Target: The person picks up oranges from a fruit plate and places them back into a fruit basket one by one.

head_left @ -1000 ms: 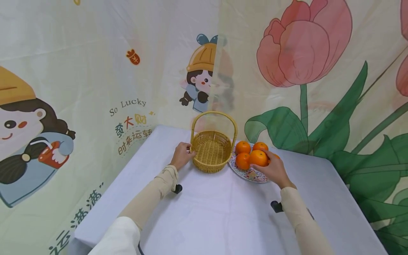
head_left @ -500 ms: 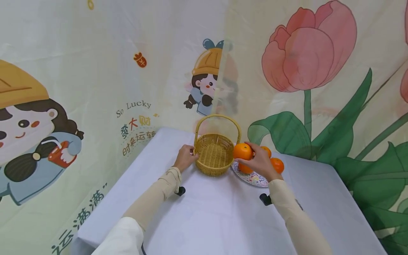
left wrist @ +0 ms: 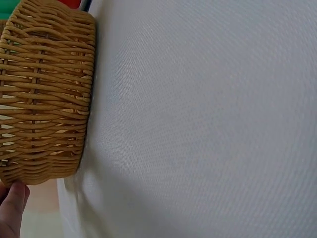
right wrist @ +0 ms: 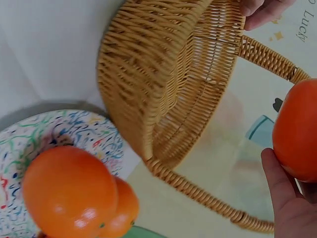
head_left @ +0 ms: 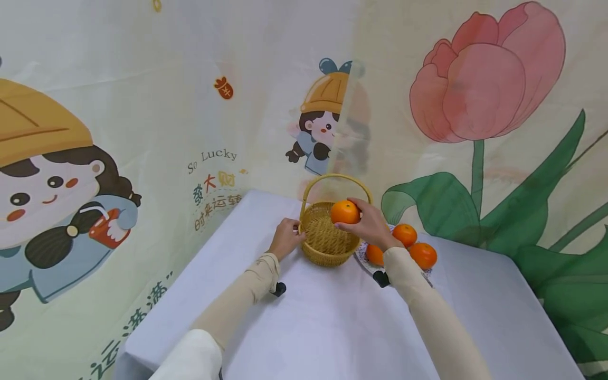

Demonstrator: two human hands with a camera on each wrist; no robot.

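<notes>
A round wicker basket with a tall arched handle stands on the white-covered table. My left hand pinches its left rim near the foot of the handle; in the left wrist view the thumb presses against the wicker edge. Over the basket's right side my right hand holds an orange between thumb and fingers, below the handle's arch. In the right wrist view the held orange shows at the right edge, beside the basket's opening. No fruit shows on the part of the basket floor in sight.
Right of the basket, a patterned plate bears several more oranges, partly hidden by the right forearm. Close behind the table hangs a printed cloth backdrop. A dark wrist camera sticks out below the right sleeve.
The right hand has lifted an orange off the plate and carried it left to over the basket. The left hand keeps its grip on the rim. The head view has shifted slightly.
</notes>
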